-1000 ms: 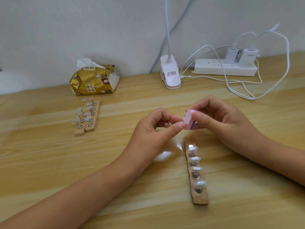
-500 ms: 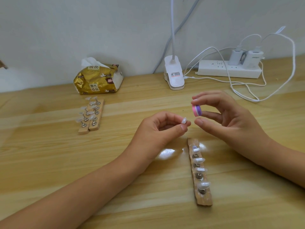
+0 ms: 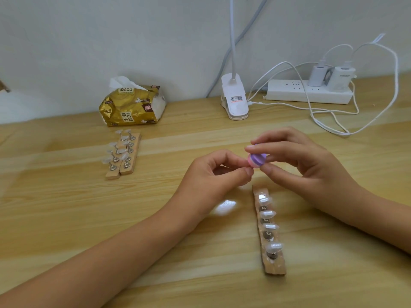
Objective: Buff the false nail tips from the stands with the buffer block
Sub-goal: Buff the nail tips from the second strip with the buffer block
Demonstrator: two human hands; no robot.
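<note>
Behind, tissue pack [image 3: 133, 107], clip lamp [image 3: 235, 103], power strip [image 3: 289, 93], paired stands [image 3: 126, 171] left

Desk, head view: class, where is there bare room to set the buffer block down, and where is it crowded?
Free: bare wood between the paired nail stands and the left hand; also right of the single nail stand, this side of the right forearm. Crowded: back right, with clip lamp, power strip and cables.

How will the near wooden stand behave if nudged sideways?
Probably slides rather than tips: the near wooden stand is a low strip lying flat on the table. Likely light, being thin. Its nail tips perch on slim metal posts, so they may wobble.
</note>
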